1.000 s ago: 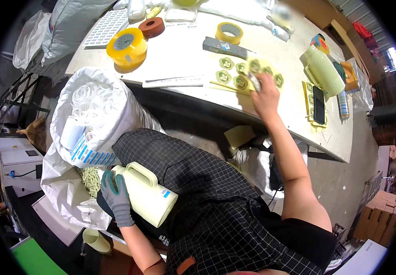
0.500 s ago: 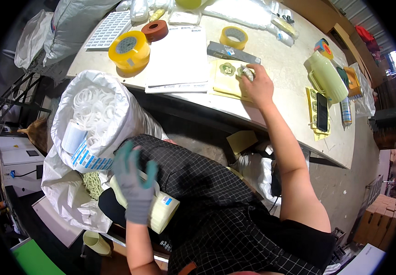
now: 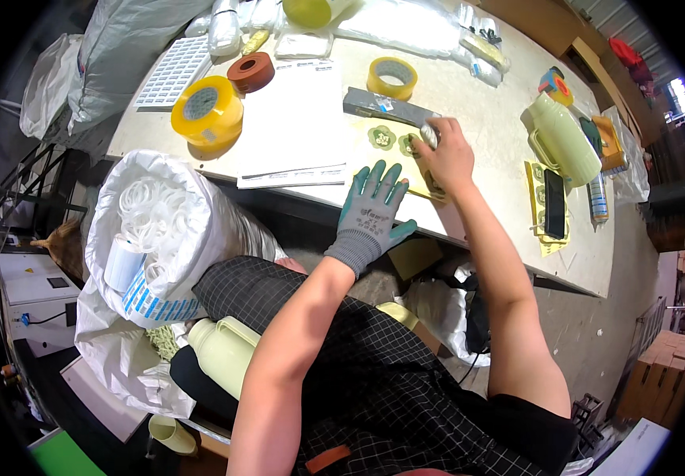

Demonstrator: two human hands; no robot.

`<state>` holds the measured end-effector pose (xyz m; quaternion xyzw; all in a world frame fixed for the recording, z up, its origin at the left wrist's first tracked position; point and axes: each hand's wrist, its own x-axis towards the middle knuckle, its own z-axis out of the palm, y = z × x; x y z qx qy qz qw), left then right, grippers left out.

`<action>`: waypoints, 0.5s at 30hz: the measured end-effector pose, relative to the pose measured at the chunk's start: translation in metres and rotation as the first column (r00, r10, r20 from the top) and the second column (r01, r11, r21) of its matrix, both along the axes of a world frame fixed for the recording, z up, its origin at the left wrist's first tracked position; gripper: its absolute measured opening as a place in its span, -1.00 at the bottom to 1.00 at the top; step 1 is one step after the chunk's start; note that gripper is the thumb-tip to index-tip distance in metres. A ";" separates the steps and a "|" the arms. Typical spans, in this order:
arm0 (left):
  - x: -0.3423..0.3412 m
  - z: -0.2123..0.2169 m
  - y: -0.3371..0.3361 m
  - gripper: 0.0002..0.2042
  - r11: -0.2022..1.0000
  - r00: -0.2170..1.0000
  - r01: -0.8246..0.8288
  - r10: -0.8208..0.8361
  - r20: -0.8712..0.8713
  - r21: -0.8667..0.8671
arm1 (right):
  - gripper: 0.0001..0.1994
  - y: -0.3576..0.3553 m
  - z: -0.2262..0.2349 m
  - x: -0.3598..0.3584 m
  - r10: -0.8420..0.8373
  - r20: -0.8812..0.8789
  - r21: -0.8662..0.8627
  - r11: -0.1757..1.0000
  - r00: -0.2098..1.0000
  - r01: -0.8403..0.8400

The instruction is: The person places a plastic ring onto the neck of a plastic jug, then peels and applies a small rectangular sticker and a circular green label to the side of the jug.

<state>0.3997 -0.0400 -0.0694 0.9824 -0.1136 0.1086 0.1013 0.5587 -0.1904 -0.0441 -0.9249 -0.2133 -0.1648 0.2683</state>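
Note:
My left hand (image 3: 371, 208), in a grey glove with green fingertips, lies at the table's front edge, fingers spread, by a yellow sheet of green flower-shaped stickers (image 3: 364, 135). Bare, my right hand (image 3: 451, 161) bends over that sheet's right side, gripping a small whitish-grey object (image 3: 431, 134) whose kind I cannot make out. Just beyond the sheet lies a long grey box (image 3: 382, 104). A pale green jug with a handle (image 3: 214, 355) rests on my lap, partly behind my left forearm.
Tape rolls (image 3: 207, 111) and white papers (image 3: 291, 135) occupy the table's left. On the right stand another green jug (image 3: 562, 135), a phone (image 3: 554, 204) on a sticker sheet and a spray can (image 3: 598, 198). A white sack of clear rings (image 3: 156, 198) stands left of my lap.
My left hand has moved from the jug on my lap up to the table edge beside the sticker sheet. The right hand stays over the sheet with the whitish-grey object.

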 end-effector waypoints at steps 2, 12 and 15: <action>-0.001 0.001 -0.002 -0.19 1.000 1.000 -0.001 0.001 -0.008 0.004 | -0.60 0.002 0.011 0.021 0.030 -0.014 -0.031 0.999 0.999 -0.030; -0.002 0.011 -0.004 -0.20 0.995 0.998 -0.018 0.024 -0.063 0.099 | -0.44 0.008 0.055 0.077 0.109 -0.393 -0.406 0.871 0.913 -0.278; -0.004 0.009 -0.002 -0.20 0.996 0.999 -0.021 0.024 -0.039 0.081 | -0.39 0.003 0.054 0.078 0.129 -0.414 -0.370 0.881 0.901 -0.296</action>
